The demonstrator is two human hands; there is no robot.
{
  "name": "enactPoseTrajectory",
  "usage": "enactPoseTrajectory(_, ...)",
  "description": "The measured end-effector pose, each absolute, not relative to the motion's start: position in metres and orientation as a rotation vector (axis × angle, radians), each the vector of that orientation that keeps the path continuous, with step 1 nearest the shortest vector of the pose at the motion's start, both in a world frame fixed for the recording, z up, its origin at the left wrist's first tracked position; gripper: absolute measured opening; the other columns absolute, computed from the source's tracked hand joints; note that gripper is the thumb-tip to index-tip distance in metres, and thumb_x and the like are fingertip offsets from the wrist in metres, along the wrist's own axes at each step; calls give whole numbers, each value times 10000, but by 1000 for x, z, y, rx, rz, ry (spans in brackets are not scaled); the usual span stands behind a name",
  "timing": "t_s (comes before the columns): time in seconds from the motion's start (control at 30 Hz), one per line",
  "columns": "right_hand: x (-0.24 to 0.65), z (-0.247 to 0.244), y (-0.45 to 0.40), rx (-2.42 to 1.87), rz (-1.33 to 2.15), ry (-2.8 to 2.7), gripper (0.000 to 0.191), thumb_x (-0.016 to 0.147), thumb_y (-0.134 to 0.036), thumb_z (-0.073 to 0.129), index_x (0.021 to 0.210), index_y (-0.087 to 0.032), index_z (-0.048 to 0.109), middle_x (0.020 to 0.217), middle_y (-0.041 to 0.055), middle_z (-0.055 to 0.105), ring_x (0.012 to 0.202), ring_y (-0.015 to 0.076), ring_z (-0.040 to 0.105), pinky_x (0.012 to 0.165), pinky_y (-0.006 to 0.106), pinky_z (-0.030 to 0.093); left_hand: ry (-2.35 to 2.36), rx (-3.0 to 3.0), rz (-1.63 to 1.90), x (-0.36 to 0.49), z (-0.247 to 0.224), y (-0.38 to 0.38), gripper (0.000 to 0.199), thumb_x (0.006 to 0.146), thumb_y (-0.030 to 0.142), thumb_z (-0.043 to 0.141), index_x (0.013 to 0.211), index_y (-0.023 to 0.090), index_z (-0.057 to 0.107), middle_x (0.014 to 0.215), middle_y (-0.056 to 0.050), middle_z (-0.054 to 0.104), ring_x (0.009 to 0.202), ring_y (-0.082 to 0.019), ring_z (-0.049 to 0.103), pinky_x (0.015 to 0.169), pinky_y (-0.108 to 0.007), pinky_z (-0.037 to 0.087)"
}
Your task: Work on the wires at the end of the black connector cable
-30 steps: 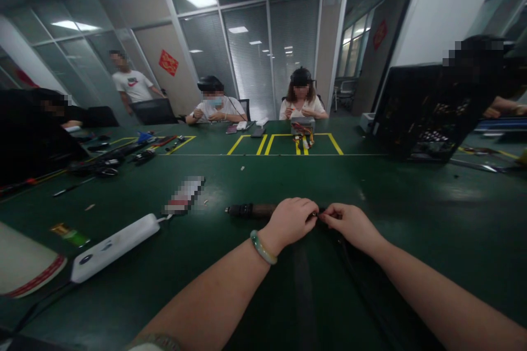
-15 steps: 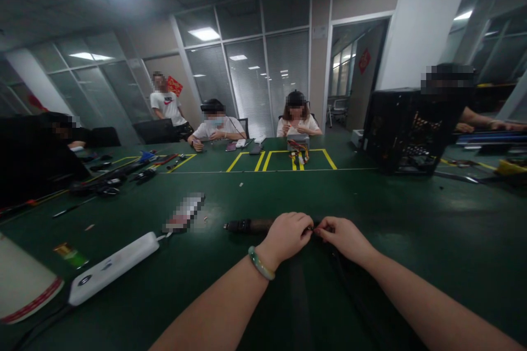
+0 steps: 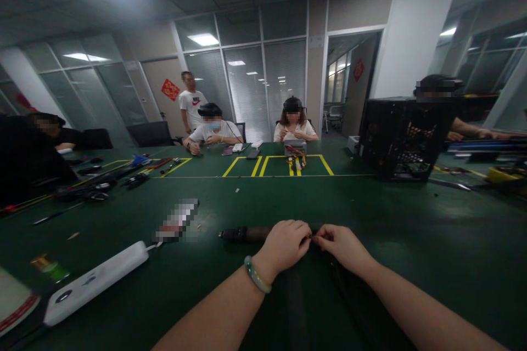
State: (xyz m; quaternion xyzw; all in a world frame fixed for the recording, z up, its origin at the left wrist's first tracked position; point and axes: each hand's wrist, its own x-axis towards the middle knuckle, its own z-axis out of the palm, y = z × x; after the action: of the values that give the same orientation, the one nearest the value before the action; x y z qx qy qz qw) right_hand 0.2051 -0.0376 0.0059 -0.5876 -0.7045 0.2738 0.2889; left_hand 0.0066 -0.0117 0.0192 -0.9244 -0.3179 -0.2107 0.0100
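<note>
A dark cylindrical tool (image 3: 244,234) with a narrow metallic tip, like an electric screwdriver, lies on the green table with its tip to the left. My left hand (image 3: 287,240), a green bangle (image 3: 257,274) at its wrist, is closed over the right part of this tool and covers it. Close beside it on the right, my right hand (image 3: 338,245) pinches with thumb and forefinger at the tool's end. Whatever sits between those fingertips is too small to make out. A dark cable or strap (image 3: 340,279) runs from under my right hand toward me.
To the left lie a white power strip (image 3: 96,283), a blurred-out phone (image 3: 178,219), a small green-and-gold bottle (image 3: 50,267) and a white cup (image 3: 14,301). A black computer case (image 3: 403,140) stands at the right. Several people are around the table's far side, with tools (image 3: 99,178) at left.
The view has shifted slightly, and the standing person at the back has moved to the right. Both my hands keep nearly the same hold at the tool's end.
</note>
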Motion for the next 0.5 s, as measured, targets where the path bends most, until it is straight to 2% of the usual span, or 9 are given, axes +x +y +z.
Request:
enactPoseTrajectory(0.13, 204, 9, -40, -1599, 753, -1870, 263, 874, -413, 565, 811, -199, 704, 702, 2, 696, 628, 147, 612, 554, 231, 370, -1013, -2889, -644, 6, 21, -12, 155, 874, 197, 577, 1027, 218, 570, 1025, 2, 637, 953, -166, 590, 873, -314, 465)
enactPoseTrajectory(0.27, 203, 9, -40, -1581, 757, -1862, 263, 872, -415, 564, 799, -200, 697, 709, 2, 697, 642, 149, 618, 570, 231, 385, -993, -2905, -632, 6, 20, -11, 78, 881, 191, 563, 954, 203, 586, 1032, -21, 640, 959, -176, 596, 895, -327, 459)
enactPoseTrajectory(0.5, 205, 4, -37, -1579, 773, -1853, 258, 866, -412, 566, 796, -195, 687, 706, 2, 692, 651, 152, 625, 578, 231, 394, -994, -2889, -653, 7, 21, -12, 97, 895, 201, 546, 978, 197, 595, 1046, -35, 642, 968, -184, 604, 901, -334, 461)
